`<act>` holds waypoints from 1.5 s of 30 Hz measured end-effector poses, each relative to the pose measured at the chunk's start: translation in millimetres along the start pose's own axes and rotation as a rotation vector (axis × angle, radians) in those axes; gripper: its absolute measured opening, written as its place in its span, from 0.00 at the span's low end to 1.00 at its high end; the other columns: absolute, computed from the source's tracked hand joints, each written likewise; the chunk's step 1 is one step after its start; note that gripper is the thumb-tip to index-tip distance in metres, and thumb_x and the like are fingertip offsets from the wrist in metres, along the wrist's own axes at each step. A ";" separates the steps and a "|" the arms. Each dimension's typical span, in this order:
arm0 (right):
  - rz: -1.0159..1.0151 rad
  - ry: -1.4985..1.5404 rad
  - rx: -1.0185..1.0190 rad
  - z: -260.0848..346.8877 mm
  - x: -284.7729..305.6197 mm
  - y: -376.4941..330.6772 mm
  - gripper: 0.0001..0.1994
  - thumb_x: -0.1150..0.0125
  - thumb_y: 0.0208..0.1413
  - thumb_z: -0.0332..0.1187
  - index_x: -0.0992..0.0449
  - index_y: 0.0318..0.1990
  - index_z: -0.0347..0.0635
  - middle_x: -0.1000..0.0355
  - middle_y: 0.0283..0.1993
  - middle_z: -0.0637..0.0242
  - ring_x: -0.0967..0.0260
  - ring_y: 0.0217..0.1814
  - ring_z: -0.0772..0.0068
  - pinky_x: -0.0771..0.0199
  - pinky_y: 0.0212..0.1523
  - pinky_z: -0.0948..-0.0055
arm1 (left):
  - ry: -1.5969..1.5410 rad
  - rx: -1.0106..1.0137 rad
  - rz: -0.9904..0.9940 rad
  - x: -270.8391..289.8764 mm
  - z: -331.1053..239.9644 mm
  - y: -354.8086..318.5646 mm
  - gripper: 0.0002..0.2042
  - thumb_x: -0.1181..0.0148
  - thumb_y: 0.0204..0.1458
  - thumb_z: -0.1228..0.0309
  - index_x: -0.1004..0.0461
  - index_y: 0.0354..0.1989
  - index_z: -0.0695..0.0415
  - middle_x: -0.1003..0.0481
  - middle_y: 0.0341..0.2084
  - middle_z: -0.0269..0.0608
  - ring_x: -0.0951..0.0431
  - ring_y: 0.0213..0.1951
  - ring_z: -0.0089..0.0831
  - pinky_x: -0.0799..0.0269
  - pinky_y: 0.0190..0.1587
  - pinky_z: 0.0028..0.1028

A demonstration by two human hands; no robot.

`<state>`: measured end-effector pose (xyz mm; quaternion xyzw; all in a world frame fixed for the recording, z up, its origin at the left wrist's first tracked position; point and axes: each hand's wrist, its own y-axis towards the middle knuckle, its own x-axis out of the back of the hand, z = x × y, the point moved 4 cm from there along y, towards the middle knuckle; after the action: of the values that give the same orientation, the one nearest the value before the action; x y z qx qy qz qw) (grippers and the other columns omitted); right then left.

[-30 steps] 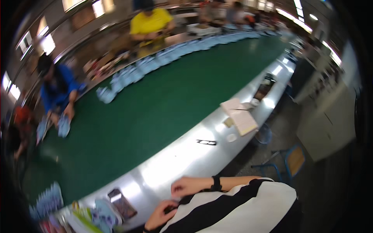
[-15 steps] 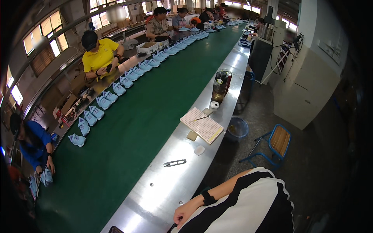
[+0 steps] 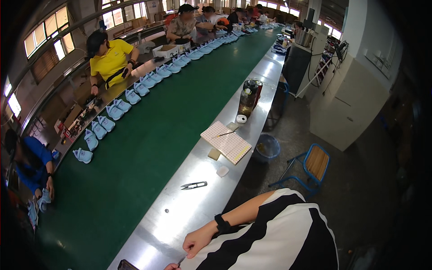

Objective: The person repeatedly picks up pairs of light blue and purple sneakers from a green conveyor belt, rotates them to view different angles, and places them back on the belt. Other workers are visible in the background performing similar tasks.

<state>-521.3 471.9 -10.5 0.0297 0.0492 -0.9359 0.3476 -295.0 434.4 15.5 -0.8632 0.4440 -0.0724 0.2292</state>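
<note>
Thread snips (image 3: 194,185) lie flat on the steel bench (image 3: 180,211), well apart from both my hands and untouched. Going left to right: a green conveyor belt (image 3: 148,135) runs along the bench's left side, with a row of light blue shoes (image 3: 114,110) on its far edge, where a person in a yellow shirt (image 3: 110,58) is seated. My left hand (image 3: 171,267) shows only at the lower edge, so I cannot tell its grip. My right hand (image 3: 195,243), a black watch (image 3: 221,223) at the wrist, rests on the bench, fingers curled loosely, holding nothing. Further right lie a gridded notepad (image 3: 226,141), a dark bottle (image 3: 249,96) and a blue chair (image 3: 310,166).
</note>
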 end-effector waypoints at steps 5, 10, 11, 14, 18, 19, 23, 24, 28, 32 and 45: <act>-0.083 -0.228 0.010 2.6 4.0 -50.3 0.17 0.46 0.66 0.45 0.29 0.49 0.39 0.28 0.46 0.63 0.32 0.46 0.68 0.32 0.48 0.69 | 0.650 0.036 -0.021 1.2 -1.7 -27.3 0.17 0.40 0.54 0.64 0.26 0.53 0.52 0.28 0.49 0.42 0.35 0.53 0.37 0.41 0.56 0.32; -0.114 -0.006 -0.003 -8.8 -18.7 -96.1 0.24 0.51 0.69 0.44 0.39 0.66 0.43 0.41 0.66 0.62 0.45 0.67 0.69 0.42 0.64 0.69 | 0.535 0.071 -0.039 19.2 -0.4 -32.8 0.17 0.40 0.54 0.66 0.26 0.52 0.54 0.27 0.48 0.40 0.33 0.52 0.34 0.39 0.54 0.31; -0.237 -0.038 -0.055 -12.0 -12.9 -110.9 0.20 0.47 0.67 0.43 0.31 0.59 0.40 0.30 0.55 0.63 0.34 0.59 0.71 0.33 0.56 0.72 | 0.521 0.084 -0.043 23.0 2.5 -32.7 0.17 0.40 0.54 0.67 0.26 0.52 0.54 0.27 0.48 0.40 0.33 0.51 0.34 0.38 0.54 0.30; 0.010 0.046 -0.478 -30.4 -3.1 -148.3 0.13 0.40 0.62 0.37 0.24 0.42 0.34 0.26 0.30 0.69 0.28 0.35 0.78 0.28 0.37 0.78 | 0.503 0.108 -0.043 30.1 7.5 -31.0 0.17 0.39 0.54 0.68 0.25 0.52 0.55 0.26 0.47 0.39 0.32 0.51 0.32 0.37 0.53 0.30; 0.237 0.415 -0.340 -25.4 -30.9 -164.6 0.16 0.32 0.56 0.35 0.24 0.41 0.27 0.22 0.34 0.70 0.31 0.37 0.85 0.30 0.37 0.77 | 0.495 0.124 -0.023 35.2 11.2 -32.6 0.16 0.39 0.54 0.69 0.25 0.52 0.56 0.25 0.47 0.38 0.31 0.49 0.30 0.36 0.52 0.29; 0.187 0.344 -0.391 -27.9 -32.5 -164.0 0.17 0.32 0.55 0.36 0.24 0.41 0.27 0.22 0.35 0.70 0.31 0.37 0.85 0.30 0.38 0.76 | 0.493 0.129 -0.018 36.3 12.1 -33.3 0.16 0.39 0.54 0.70 0.25 0.52 0.56 0.25 0.46 0.38 0.31 0.49 0.29 0.35 0.52 0.28; 0.165 0.245 -0.386 -21.5 -34.1 -151.1 0.18 0.32 0.55 0.37 0.24 0.40 0.26 0.22 0.35 0.68 0.31 0.37 0.82 0.30 0.38 0.73 | 0.494 0.137 0.003 39.7 17.0 -35.7 0.16 0.39 0.54 0.71 0.24 0.52 0.58 0.24 0.46 0.36 0.30 0.48 0.27 0.34 0.51 0.27; 0.178 0.236 -0.378 -18.6 -34.3 -147.5 0.18 0.32 0.55 0.37 0.24 0.40 0.25 0.22 0.34 0.67 0.31 0.36 0.81 0.30 0.38 0.73 | 0.495 0.140 0.007 41.0 18.5 -36.0 0.16 0.39 0.54 0.72 0.24 0.52 0.58 0.24 0.45 0.36 0.30 0.48 0.26 0.34 0.51 0.27; 0.138 0.115 -0.248 -6.9 -34.7 -131.1 0.18 0.33 0.55 0.37 0.25 0.37 0.24 0.24 0.30 0.63 0.33 0.33 0.80 0.32 0.34 0.70 | 0.504 0.165 0.035 43.8 25.3 -41.6 0.16 0.39 0.54 0.73 0.24 0.51 0.59 0.23 0.45 0.35 0.29 0.47 0.24 0.32 0.50 0.26; 0.159 -0.036 -0.158 -4.0 -38.3 -117.2 0.19 0.33 0.52 0.38 0.28 0.30 0.24 0.29 0.22 0.53 0.36 0.25 0.76 0.36 0.27 0.64 | 0.513 0.212 0.069 52.4 37.0 -49.3 0.15 0.39 0.54 0.75 0.24 0.51 0.60 0.22 0.44 0.33 0.27 0.46 0.22 0.31 0.49 0.25; 0.471 -0.694 -0.439 -0.3 1.6 -141.6 0.15 0.40 0.46 0.44 0.22 0.26 0.40 0.28 0.23 0.51 0.30 0.29 0.42 0.31 0.29 0.53 | -0.312 0.204 0.721 27.5 120.4 -105.3 0.12 0.32 0.55 0.69 0.25 0.41 0.64 0.22 0.30 0.29 0.26 0.34 0.14 0.27 0.38 0.23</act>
<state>-615.0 577.7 -0.8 -0.3485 0.1188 -0.7538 0.5442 -161.8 505.1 -44.8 -0.6255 0.6688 0.1012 0.3889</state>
